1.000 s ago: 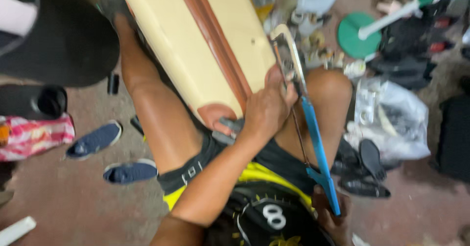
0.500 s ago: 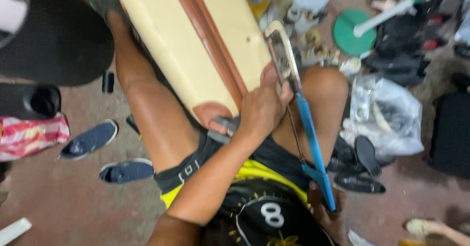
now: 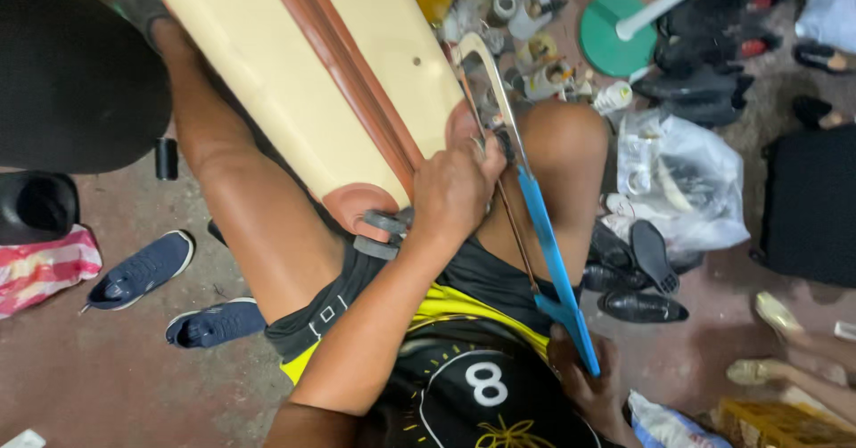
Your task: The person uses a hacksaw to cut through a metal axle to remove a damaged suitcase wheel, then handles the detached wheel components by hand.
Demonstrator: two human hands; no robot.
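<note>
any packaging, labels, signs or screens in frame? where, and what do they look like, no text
No signs or screens.
Clear plastic bag: floor right of the knee, crumpled, pale things inside.
Striped bag: left edge, red, pink and white.
Yellow crate: bottom right corner, only partly in view.
Small bottles and tubes: floor beyond the saw, white and tan; labels too small to tell.

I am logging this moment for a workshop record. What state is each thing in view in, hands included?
Suitcase: cream, lying tilted across the lap, wheels toward the body.
Hacksaw: blue frame, blade set against the suitcase edge.
Left hand: pressed on the suitcase corner by the blade.
Right hand: closed on the hacksaw handle.
Blue shoes: on the floor, apart.
Plastic bag: open, on the floor.
</note>
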